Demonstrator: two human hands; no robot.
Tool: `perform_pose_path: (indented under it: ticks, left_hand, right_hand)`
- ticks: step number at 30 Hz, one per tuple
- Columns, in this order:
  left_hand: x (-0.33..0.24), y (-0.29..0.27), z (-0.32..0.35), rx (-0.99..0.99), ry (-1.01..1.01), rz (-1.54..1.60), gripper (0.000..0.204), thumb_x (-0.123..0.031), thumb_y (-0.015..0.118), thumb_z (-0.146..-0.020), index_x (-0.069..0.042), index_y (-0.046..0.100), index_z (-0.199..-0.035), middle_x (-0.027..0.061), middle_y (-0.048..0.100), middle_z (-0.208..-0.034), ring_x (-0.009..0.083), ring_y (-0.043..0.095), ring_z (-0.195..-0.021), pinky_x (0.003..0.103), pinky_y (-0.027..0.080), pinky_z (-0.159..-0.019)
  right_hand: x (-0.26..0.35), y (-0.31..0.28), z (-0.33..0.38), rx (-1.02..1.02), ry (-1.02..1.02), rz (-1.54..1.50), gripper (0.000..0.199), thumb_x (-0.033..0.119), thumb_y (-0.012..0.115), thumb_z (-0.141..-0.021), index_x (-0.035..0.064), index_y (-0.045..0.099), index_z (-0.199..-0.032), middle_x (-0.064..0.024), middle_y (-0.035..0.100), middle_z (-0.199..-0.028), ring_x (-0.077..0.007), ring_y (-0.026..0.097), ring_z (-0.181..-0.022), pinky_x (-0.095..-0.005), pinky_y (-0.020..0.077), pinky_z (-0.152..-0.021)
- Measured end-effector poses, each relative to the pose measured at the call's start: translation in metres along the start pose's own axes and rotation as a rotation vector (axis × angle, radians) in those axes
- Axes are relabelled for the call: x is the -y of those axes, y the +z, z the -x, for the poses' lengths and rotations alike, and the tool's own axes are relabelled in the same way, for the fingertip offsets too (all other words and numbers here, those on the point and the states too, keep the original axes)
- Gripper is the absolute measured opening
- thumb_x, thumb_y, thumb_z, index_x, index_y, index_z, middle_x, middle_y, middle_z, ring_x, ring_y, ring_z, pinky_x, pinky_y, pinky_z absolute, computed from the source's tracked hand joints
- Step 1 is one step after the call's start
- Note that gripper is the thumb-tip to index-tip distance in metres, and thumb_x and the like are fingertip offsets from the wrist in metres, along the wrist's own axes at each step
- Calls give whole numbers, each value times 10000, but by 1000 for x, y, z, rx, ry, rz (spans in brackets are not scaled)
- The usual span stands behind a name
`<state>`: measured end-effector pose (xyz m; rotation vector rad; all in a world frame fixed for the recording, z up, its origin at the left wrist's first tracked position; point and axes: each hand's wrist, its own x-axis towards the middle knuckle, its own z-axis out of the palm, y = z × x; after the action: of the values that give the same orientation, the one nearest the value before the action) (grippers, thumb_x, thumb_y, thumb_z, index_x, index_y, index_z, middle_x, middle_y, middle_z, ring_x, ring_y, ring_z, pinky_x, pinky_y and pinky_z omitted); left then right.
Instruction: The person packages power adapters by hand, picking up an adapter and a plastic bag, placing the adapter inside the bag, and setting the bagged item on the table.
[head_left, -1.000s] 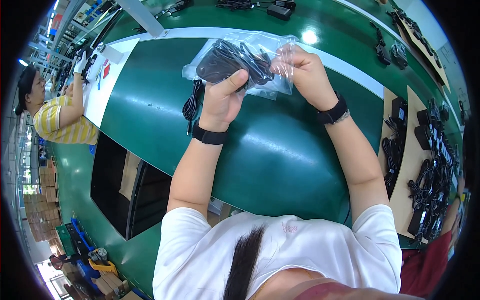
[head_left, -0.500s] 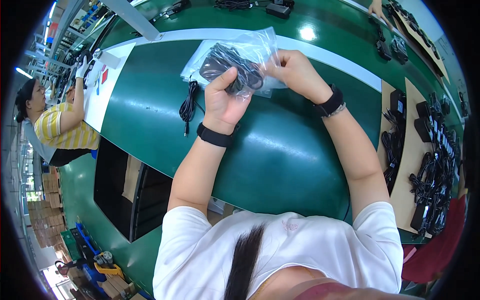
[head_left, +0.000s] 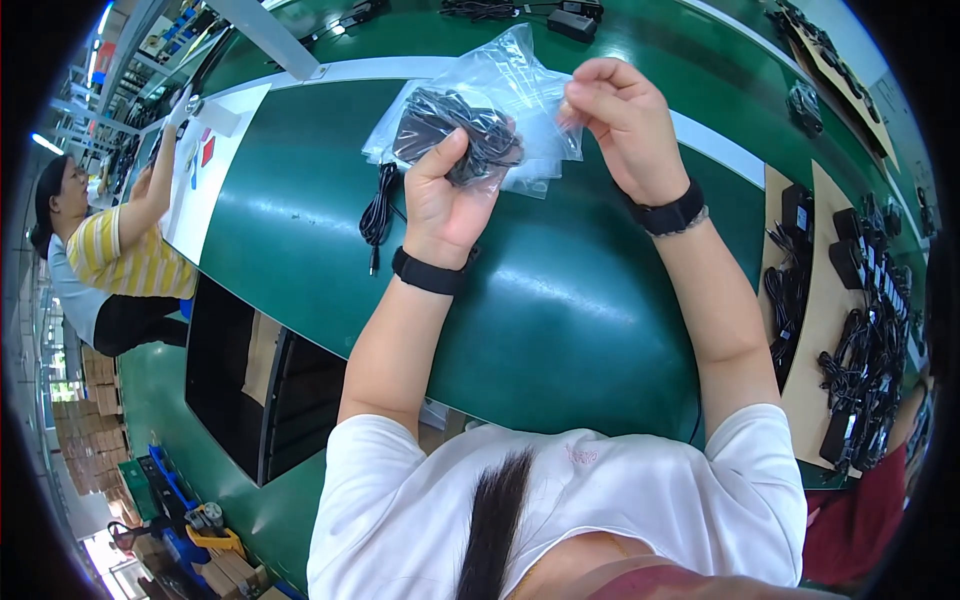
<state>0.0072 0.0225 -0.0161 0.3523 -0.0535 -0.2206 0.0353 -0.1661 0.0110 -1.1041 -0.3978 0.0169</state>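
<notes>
My left hand [head_left: 447, 205] grips a black power adapter [head_left: 420, 138] with its coiled cable, inside a clear plastic bag [head_left: 508, 68]. Its thumb lies across the front of the bundle. At the bag's right edge, the thumb and index finger of my right hand [head_left: 635, 135] pinch the clear film, with the other fingers curled. Under the bundle, more flat clear bags [head_left: 530, 178] lie on the green table. Just left of my left wrist rests a black coiled cable [head_left: 376, 207] with its plug pointing toward me.
Cardboard sheets [head_left: 815, 335] on the right carry rows of black adapters and cables [head_left: 868, 350]. Beyond a white rail [head_left: 715, 150] runs a green conveyor with more adapters [head_left: 570, 22]. A co-worker [head_left: 130, 235] in yellow stripes works at the left. A black bin [head_left: 235, 370] stands below the table's left edge.
My right hand has shifted right and up, drawing the bag's edge outward from the bundle. My left hand stays nearly in place. The co-worker on the left has shifted posture.
</notes>
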Motion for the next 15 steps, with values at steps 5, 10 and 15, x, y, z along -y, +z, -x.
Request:
perform_pose_path:
  ticks: [5,10,15]
  left_hand:
    - [-9,-4,-2,-41,78,23,281,-18,612,-754,-9,547,-1028,131,597,-997,280,579,-928,435,445,-879]
    - [-3,-1,3,19,259,-203,294,24,599,-751,-28,559,-1037,77,597,-1015,221,564,-958,351,417,-907]
    - [25,5,11,84,282,-448,350,-14,637,-765,-68,537,-1096,30,569,-1070,160,523,-1009,306,390,-905]
  right_hand:
    - [-24,-5,0,30,34,-346,475,257,544,-880,54,371,-1274,-120,558,-1121,-208,539,-1041,-325,432,-862]
    - [-49,31,23,310,161,32,684,486,466,-873,98,231,-1385,-64,343,-1371,-179,349,-1230,-385,292,-1005]
    - [-29,51,15,115,215,-337,437,293,471,-913,15,439,-1249,-71,505,-1212,-175,456,-1122,-321,344,-957]
